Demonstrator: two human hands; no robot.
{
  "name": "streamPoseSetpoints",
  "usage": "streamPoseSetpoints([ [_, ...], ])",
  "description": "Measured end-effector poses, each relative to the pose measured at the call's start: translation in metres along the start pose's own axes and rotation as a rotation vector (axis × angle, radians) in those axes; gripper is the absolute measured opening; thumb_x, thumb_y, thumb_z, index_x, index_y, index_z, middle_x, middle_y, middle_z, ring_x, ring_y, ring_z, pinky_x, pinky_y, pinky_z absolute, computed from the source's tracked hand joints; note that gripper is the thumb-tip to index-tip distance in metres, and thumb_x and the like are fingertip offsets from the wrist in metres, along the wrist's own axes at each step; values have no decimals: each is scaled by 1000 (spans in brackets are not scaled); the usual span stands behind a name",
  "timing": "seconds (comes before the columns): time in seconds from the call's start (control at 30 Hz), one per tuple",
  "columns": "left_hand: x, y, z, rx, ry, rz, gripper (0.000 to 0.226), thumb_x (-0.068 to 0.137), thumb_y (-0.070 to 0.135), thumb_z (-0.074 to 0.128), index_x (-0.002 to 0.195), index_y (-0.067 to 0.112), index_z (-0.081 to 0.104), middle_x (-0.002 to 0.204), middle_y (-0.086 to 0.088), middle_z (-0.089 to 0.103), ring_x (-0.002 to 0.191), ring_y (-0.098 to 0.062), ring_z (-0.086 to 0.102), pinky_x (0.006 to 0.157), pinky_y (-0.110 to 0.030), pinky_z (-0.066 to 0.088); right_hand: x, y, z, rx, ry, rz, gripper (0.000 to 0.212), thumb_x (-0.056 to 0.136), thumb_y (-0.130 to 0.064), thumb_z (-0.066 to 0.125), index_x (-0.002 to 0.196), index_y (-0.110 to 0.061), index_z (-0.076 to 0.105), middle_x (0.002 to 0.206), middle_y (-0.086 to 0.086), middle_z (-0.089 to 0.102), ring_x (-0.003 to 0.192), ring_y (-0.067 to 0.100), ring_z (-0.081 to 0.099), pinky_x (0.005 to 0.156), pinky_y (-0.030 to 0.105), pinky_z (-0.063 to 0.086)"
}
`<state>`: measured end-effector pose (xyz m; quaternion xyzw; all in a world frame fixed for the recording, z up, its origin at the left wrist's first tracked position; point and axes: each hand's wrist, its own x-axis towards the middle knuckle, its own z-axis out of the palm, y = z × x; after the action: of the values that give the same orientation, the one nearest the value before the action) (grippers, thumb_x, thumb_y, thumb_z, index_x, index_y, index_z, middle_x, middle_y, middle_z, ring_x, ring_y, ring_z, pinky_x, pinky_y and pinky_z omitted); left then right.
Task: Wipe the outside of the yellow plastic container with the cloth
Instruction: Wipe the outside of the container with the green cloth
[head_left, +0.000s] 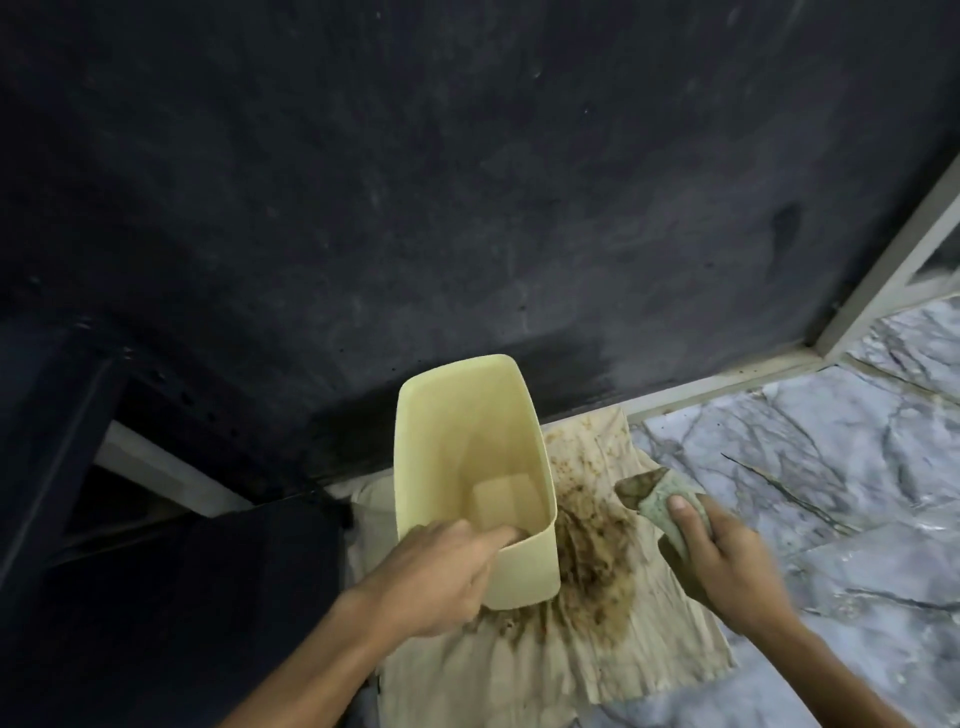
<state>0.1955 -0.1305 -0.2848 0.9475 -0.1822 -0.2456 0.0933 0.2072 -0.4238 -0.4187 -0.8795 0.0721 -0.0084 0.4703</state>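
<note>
Left hand grips smooth rectangular yellow container; right hand clutches crumpled cloth.

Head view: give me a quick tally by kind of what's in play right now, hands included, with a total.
Yellow plastic container: 1, held at its near rim by the left hand.
Wiping cloth: 1, bunched in the right hand's grip.
Stained paper sheet under the container: 1.
Hands: 2, left hand and right hand.
Total: 5.
</note>
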Motion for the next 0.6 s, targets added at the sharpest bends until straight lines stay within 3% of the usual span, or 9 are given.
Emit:
streamPoseSetpoints([
  [0.1, 2, 4, 10, 64, -52, 0, 54, 101, 6, 43, 148, 31, 46, 114, -16, 69, 102, -37, 68, 81, -41, 52, -1, -3, 1, 23, 3, -11, 43, 102, -38, 49, 71, -9, 54, 58, 19, 58, 52, 25, 56, 55, 39, 42],
  [0.17, 5, 4, 20, 96, -65, -4, 53, 98, 5, 44, 146, 28, 47, 114, -19, 70, 106, -40, 69, 86, -45, 55, 0, -5, 1, 25, 21, -14, 48, 102, -46, 47, 70, -10, 53, 57, 20, 55, 51, 32, 55, 53, 46, 43],
  [0.23, 7, 6, 27, 127, -62, 2, 52, 97, 3, 45, 143, 26, 48, 112, -20, 71, 106, -41, 69, 88, -47, 55, -1, -5, 2, 42, 23, -5, 49, 101, -51, 46, 70, -13, 52, 56, 21, 54, 50, 37, 54, 46, 44, 42],
  [0.33, 13, 10, 38, 120, -47, -4, 50, 96, -1, 43, 140, 21, 49, 109, -20, 71, 103, -43, 69, 85, -47, 53, -3, -3, 2, 61, 3, 16, 48, 102, -50, 46, 70, -14, 50, 56, 23, 53, 49, 41, 54, 44, 45, 44],
  [0.5, 22, 21, 43, 114, -66, -37, 38, 95, -3, 42, 128, 12, 53, 107, -22, 70, 100, -45, 68, 79, -47, 51, -13, -7, 4, 94, 8, 20, 40, 102, -38, 50, 70, -16, 57, 60, 14, 61, 50, 29, 58, 48, 42, 46],
  [0.6, 24, 26, 42, 117, -84, -63, 32, 96, -1, 43, 124, 9, 54, 111, -23, 68, 103, -44, 67, 73, -43, 43, -17, -7, 7, 135, -14, 30, 39, 101, -41, 49, 74, -15, 59, 60, 10, 60, 51, 29, 59, 48, 38, 48],
])
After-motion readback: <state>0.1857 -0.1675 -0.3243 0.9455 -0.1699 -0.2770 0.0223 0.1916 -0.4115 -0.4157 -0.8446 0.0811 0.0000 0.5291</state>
